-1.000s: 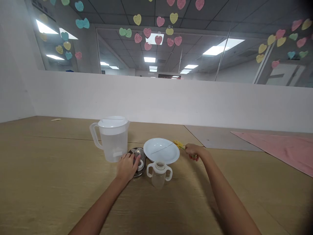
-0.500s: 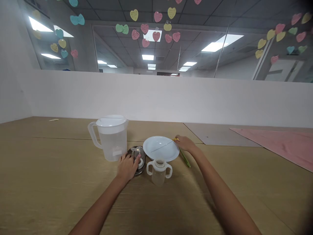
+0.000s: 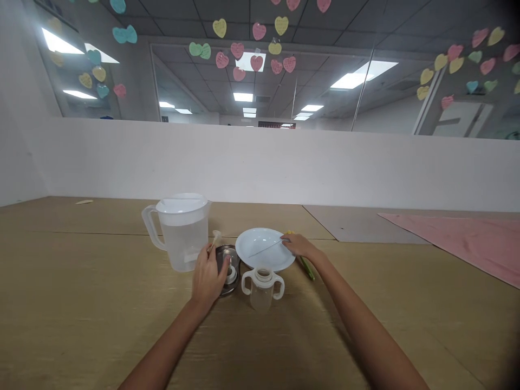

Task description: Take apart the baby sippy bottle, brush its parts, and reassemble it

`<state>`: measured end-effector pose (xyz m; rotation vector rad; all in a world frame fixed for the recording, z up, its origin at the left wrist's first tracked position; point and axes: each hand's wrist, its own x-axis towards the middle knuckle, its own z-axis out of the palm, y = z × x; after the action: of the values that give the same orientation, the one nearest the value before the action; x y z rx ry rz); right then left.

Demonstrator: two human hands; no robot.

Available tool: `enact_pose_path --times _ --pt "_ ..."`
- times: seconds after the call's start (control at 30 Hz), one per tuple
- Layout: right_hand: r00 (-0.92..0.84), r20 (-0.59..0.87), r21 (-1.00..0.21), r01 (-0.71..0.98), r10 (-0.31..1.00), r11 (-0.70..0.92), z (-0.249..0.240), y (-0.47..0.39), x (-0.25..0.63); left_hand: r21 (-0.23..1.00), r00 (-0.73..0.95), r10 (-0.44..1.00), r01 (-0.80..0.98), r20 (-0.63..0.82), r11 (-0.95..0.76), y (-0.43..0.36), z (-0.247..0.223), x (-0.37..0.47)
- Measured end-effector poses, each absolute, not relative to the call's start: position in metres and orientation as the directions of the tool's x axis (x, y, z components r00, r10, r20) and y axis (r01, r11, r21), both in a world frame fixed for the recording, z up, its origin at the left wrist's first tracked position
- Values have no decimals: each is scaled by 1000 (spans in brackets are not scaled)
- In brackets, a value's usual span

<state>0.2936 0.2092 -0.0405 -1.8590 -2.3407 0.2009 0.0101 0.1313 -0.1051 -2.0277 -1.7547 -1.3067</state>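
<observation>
My left hand (image 3: 208, 275) pinches a small pale translucent bottle part (image 3: 216, 236) with a flared end, perhaps a nipple or straw piece, raised above a round metal dish (image 3: 226, 250). A white ring-shaped part (image 3: 231, 275) lies in that dish, partly hidden by my thumb. At the right rim of a white plate (image 3: 265, 263), my right hand (image 3: 298, 245) has its fingers closed on a thin straight rod (image 3: 266, 249) that slants across the plate. In front of the plate stands an uncapped clear bottle (image 3: 262, 292) with two white handles.
A lidded translucent pitcher (image 3: 184, 238) holding clear liquid stands left of the dish. Right of the plate lies a slim green handle (image 3: 307, 269), with a yellow bit (image 3: 290, 233) near my fingers. A pink cloth (image 3: 467, 235) covers the table's right side.
My left hand has lifted the pale bottle part up from the metal dish. My right hand has shifted slightly left and now has its fingers on the rod at the plate's rim.
</observation>
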Motion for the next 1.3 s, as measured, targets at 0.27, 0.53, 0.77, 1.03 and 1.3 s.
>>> enact_pose_path --times 0.27,0.53,0.77,1.03,1.3 --pt "-224 62 -164 959 973 231 -44 213 297 411 23 615 725 788 -553 119 -98 21" --pt "-274 33 -119 954 961 275 -33 202 293 375 154 630 688 762 -622 108 -92 27" --pt "-290 -27 -160 946 957 282 -21 195 290 370 217 642 665 736 -649 106 -90 26" --pt "-250 -16 -182 953 968 243 -17 190 286 335 330 634 632 700 -698 110 -99 30" --pt "-202 42 -203 957 978 207 -23 197 289 404 331 651 572 683 -714 110 -97 33"
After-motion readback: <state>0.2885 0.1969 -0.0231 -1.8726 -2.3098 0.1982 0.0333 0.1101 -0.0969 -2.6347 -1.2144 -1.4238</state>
